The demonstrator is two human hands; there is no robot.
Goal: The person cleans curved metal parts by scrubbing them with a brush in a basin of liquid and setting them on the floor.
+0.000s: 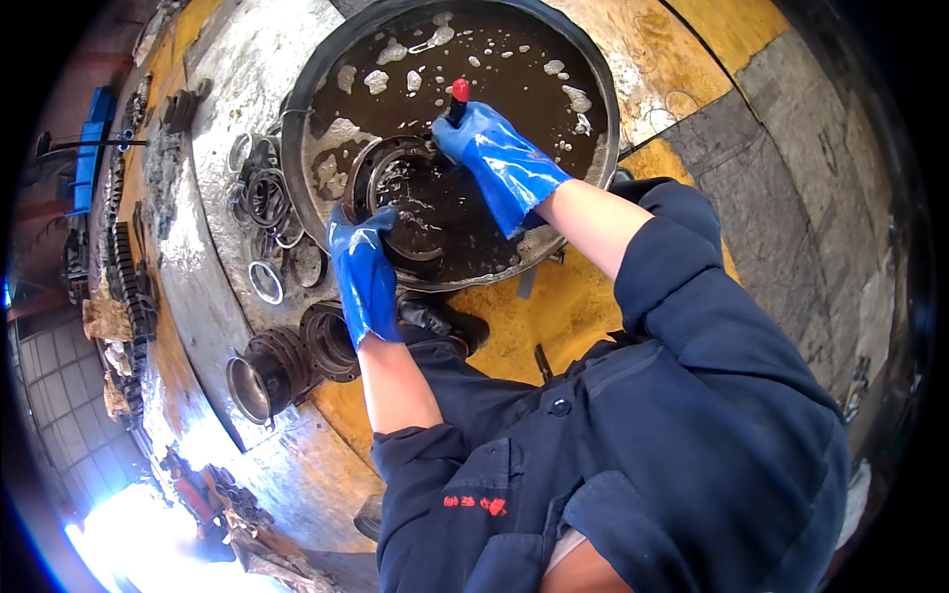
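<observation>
Right now, both hands are over a wide, round, dark-rimmed tub (610, 89) of murky brown liquid (514, 74) flecked with pale foam (377, 81). The left hand (364, 257), in a glossy blue rubber glove, has its grip clamped on the near left edge of a dark, hollow, round metal part with a flanged rim (368, 176), thumb laid over the top. That part sits in the tub, toward its lower left, with liquid inside its ring. And the right hand (479, 138), gloved the same, has its grip closed around a black handle with a red end (460, 91), poking up out of the fist just beyond the metal part; I can't tell what the lower end touches. Over to the left, outside the tub, a cluster of thin metal rings (265, 198) lies on the floor (514, 316), and nearer the person rests a ribbed, dark metal cylinder (272, 371) on its side.
</observation>
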